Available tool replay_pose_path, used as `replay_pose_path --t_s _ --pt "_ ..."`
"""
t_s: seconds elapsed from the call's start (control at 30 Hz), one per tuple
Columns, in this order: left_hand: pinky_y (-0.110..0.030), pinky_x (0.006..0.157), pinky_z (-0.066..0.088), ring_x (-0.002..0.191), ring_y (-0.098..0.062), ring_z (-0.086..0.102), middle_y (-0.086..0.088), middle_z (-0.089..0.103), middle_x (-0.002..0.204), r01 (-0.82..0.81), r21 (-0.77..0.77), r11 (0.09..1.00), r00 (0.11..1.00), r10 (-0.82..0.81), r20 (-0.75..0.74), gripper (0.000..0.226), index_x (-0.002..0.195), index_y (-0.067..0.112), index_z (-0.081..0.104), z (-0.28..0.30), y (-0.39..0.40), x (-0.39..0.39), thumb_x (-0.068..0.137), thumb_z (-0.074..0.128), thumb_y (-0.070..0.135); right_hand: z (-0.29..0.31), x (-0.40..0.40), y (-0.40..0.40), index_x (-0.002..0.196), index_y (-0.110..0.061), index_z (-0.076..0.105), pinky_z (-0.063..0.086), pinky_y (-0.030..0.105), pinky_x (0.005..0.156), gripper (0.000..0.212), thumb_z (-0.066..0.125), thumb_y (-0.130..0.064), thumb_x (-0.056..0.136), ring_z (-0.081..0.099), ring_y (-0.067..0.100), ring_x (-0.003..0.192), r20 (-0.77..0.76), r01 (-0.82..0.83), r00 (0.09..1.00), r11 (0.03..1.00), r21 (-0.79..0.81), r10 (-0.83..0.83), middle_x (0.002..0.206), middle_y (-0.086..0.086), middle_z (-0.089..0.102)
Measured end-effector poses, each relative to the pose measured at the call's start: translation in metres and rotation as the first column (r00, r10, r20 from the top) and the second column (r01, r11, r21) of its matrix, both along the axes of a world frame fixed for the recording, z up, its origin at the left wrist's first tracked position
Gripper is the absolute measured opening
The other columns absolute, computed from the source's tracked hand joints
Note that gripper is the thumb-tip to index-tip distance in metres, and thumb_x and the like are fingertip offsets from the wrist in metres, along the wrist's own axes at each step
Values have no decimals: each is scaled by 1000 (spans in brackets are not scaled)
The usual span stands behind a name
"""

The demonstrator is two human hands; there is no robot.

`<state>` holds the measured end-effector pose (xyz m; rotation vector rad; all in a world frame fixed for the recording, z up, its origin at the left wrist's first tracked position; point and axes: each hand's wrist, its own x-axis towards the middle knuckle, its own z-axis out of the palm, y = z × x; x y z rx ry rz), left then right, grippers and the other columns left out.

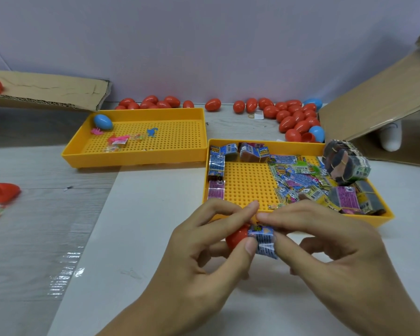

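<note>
**Leaflet held against a red egg, both hands at the desk's near middle**

The left hand (204,253) grips a red egg (237,237), its fingers curled round the shell and its thumb lying across a folded leaflet (263,241). The right hand (325,243) pinches the leaflet's other side between thumb and forefinger. Leaflet and egg touch; whether the paper sits inside the shell cannot be told, as the fingers cover the joint. Both are held just above the desk (155,214), right in front of the near tray (301,144), close to its front rim.

The near tray is yellow with a perforated floor. Loose leaflets (298,175) lie spread over its right half, small folded ones stand along its left wall and back-left corner, and banded bundles (347,163) are stacked at its right side.

A far tray (136,161), of the same kind, sits to the left and further back. It holds a blue egg (103,121) in its back-left corner, a pink toy (118,140) in a clear bag and a blue figure (152,132).

Many red eggs (296,120), with a few blue ones among them, lie along the desk's back edge against the wall and are heaped towards the back-right corner. A box (374,100) of cardboard stands open at the right edge, and a cardboard flap (49,89) lies at the back left. Red shells (4,191) rest at the left edge.
</note>
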<state>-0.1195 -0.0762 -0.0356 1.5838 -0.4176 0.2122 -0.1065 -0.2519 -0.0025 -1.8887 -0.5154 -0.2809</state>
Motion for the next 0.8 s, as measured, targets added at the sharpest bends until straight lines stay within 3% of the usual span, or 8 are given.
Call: replay_pose_path --t_s 0.13,0.23,0.33,0.5,0.67,0.73,0.8 --pt "-29 66 59 90 -26 68 -1 65 107 -46 -42 998 997 49 62 40 128 25 64 -3 0 -2 89 64 17 3 0 -3 89 -35 77 50 24 42 25 73 -19 70 70 14 72 -135 7 991 999 44 -1 82 -8 72" --pt "-33 75 60 91 -26 72 -2 71 107 -79 -45 996 991 84 109 29 116 25 64 -4 -1 -3 89 66 16 7 -1 -3 81 -30 75 50 29 39 17 88 -28 69 70 15 64 -170 39 985 997 61 -28 72 -2 72" --pt "-31 83 58 98 -24 73 1 72 110 -102 -30 994 979 105 174 23 112 24 64 -4 -1 -3 90 65 16 14 1 -2 77 -26 80 50 28 39 17 78 -33 62 72 20 61 -301 -4 952 984 181 59 68 7 73" --pt "-30 88 57 107 -22 71 3 71 117 -112 -42 993 967 118 224 21 115 15 62 -3 -2 -6 97 60 26 17 10 -11 88 -13 81 54 28 49 23 85 -27 69 74 29 77 -596 -133 736 932 337 321 85 19 75" --pt "-35 89 58 113 -26 68 -2 68 123 -145 -32 989 945 148 291 23 118 11 59 -2 -6 -9 100 55 25 13 12 -14 100 -14 79 57 26 56 39 79 -25 63 74 33 91 -687 -141 552 865 482 473 102 18 75" --pt "-35 90 57 118 -24 65 -2 66 127 -126 6 992 944 118 310 22 120 14 58 0 -4 -7 101 53 24 11 10 -12 98 -14 79 58 25 54 40 81 -22 60 74 33 90 -690 -76 542 846 528 480 100 19 75" --pt "-34 92 56 121 -23 62 -3 62 130 -88 47 995 940 68 335 22 121 15 56 1 -5 -6 100 50 22 11 6 -6 93 -14 81 58 26 53 30 86 -16 63 75 33 85 -662 -28 612 848 530 434 94 20 75"
